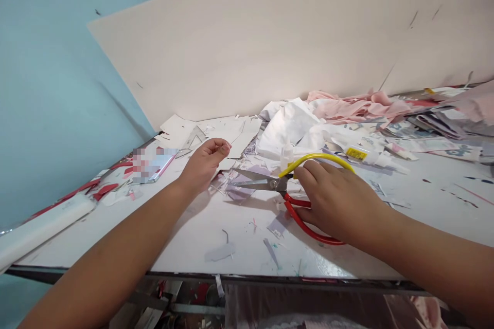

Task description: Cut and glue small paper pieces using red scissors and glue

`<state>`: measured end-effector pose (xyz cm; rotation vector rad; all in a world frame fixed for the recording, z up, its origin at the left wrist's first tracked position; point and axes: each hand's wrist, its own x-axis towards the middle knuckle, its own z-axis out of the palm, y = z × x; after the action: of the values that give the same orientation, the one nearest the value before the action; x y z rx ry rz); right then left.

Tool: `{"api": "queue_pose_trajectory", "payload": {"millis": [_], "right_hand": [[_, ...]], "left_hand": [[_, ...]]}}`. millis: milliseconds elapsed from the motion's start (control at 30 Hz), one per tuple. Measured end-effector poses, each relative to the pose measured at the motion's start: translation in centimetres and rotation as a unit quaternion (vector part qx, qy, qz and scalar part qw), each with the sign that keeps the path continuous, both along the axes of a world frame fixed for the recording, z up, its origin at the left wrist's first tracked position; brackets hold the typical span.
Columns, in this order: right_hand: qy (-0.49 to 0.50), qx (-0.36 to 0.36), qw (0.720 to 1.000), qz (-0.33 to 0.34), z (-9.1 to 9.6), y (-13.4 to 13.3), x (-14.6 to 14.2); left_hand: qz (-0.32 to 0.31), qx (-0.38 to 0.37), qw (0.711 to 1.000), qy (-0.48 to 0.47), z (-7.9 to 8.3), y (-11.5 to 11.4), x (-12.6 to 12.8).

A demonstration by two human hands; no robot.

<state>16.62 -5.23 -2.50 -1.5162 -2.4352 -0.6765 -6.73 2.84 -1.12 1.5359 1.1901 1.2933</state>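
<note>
In my right hand (334,198) is a pair of scissors (272,184) with one yellow and one red handle. Its blades are parted and point left, low over the table, with nothing plainly between them. My left hand (204,164) is closed in a pinch just beyond the blade tips. Something tiny and pale shows at its fingertips, too small to name. Under and behind the blades lie lilac scraps (247,182) and thin cut strips. Behind my left hand are white card pieces (245,139).
A heap of white fabric (287,126) and pink fabric (358,107) lies along the upright board (278,36). A white bottle with a yellow label (357,154) lies right. A clear set square (193,140), a partly blurred box (154,164) and a white roll (50,223) are left.
</note>
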Motion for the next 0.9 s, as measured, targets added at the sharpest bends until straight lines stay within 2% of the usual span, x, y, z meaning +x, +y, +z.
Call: {"api": "queue_pose_trajectory", "payload": {"millis": [200,300,500,733,900], "right_hand": [[0.009,0.012,1.0,-0.014,0.0,0.2,0.7],[0.014,0.02,0.999,-0.024,0.1,0.5,1.0],[0.034,0.03,0.998,-0.05,0.4,0.8,1.5],[0.075,0.018,0.994,-0.076,0.6,0.9,1.8],[0.097,-0.003,0.992,-0.079,0.8,0.9,1.9]], "left_hand": [[-0.023,-0.039,0.999,-0.028,-0.2,0.2,-0.2],[-0.026,-0.032,0.999,-0.027,-0.4,0.5,-0.5],[-0.028,-0.031,0.999,0.01,-0.4,1.0,-1.0],[-0.07,-0.088,0.991,0.077,-0.8,0.9,-1.0],[-0.073,-0.071,0.99,0.097,-0.9,0.7,-0.9]]}}
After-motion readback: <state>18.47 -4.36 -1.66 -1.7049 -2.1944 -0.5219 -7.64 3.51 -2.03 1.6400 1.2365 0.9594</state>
